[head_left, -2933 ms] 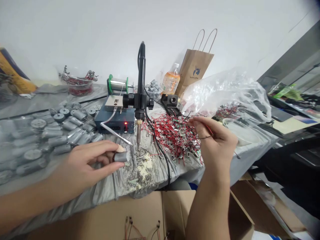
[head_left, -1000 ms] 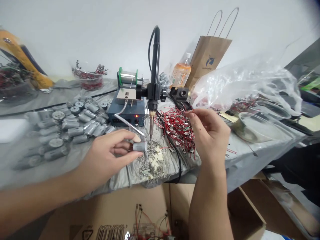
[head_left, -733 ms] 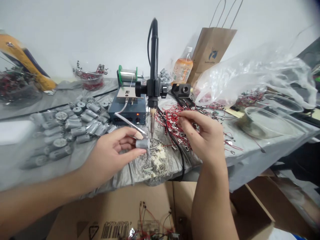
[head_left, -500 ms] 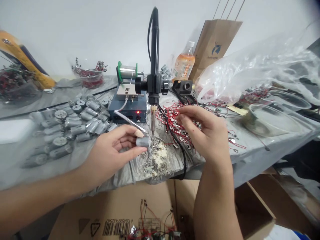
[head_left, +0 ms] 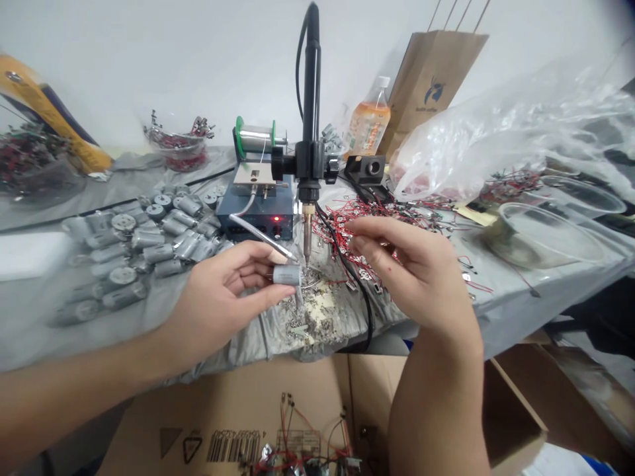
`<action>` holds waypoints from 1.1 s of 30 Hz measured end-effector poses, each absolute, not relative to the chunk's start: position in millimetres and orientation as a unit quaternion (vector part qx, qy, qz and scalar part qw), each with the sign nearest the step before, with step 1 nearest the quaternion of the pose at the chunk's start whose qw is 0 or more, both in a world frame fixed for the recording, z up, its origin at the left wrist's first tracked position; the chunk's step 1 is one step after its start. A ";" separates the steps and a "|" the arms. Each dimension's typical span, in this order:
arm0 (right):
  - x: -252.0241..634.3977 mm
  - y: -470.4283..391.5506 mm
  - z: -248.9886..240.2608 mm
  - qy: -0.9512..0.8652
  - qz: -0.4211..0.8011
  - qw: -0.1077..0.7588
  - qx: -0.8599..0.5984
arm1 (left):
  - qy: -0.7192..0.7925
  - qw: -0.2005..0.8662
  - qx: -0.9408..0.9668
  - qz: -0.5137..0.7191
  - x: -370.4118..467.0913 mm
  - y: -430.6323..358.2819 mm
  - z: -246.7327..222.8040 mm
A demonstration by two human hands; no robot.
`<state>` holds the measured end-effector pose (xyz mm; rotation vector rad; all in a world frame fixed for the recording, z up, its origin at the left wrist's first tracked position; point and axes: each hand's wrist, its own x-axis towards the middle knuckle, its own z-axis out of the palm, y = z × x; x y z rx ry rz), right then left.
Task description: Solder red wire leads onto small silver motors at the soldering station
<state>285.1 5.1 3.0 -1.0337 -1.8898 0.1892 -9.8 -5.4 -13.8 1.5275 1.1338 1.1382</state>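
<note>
My left hand (head_left: 223, 291) pinches a small grey cylindrical motor (head_left: 286, 275) between thumb and fingers. The motor lies roughly sideways, its right end close to the tip of an upright soldering iron (head_left: 307, 244); whether they touch I cannot tell. A metal solder feed tube (head_left: 262, 237) slants down to the same spot. To the right of the iron, my right hand (head_left: 411, 264) has thumb and forefinger closed in front of a pile of red wires with small metal parts (head_left: 342, 215). What its fingertips hold, if anything, blends into that pile.
Many grey motors (head_left: 159, 238) lie left of the blue solder station (head_left: 255, 215), which carries a solder spool (head_left: 255, 137). Solder scraps (head_left: 312, 317) cover the table edge. A black cable (head_left: 364, 297) hangs there. Behind stand a bottle (head_left: 370, 125) and paper bag (head_left: 436, 79).
My right fingertips have come slightly left, nearer the iron. My left hand still grips the motor beside the tip, raised a little. The whole view has shifted slightly.
</note>
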 end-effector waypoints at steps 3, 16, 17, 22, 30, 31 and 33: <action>283.8 6.5 1.7 -0.767 0.087 0.473 -0.425 | 0.459 0.446 0.617 0.458 -8.8 -4.1 -12.1; 274.8 23.6 -15.7 -0.783 0.156 0.538 -0.272 | 0.433 0.454 0.611 0.482 -3.8 -0.7 -11.2; 274.0 24.6 -16.3 -0.782 0.157 0.540 -0.268 | 0.432 0.453 0.613 0.483 -3.1 -0.4 -11.1; 272.9 24.6 -15.2 -0.782 0.173 0.543 -0.253 | 0.420 0.457 0.616 0.486 -2.3 -1.8 -10.1; 272.4 20.5 -16.6 -0.784 0.204 0.539 -0.228 | 0.414 0.469 0.608 0.490 -3.3 -3.2 -12.2; 271.5 19.9 -16.5 -0.786 0.204 0.538 -0.228 | 0.410 0.470 0.608 0.491 -3.1 -3.2 -12.3; 269.5 19.0 -16.1 -0.783 0.203 0.542 -0.229 | 0.405 0.471 0.608 0.495 -3.1 -3.3 -12.6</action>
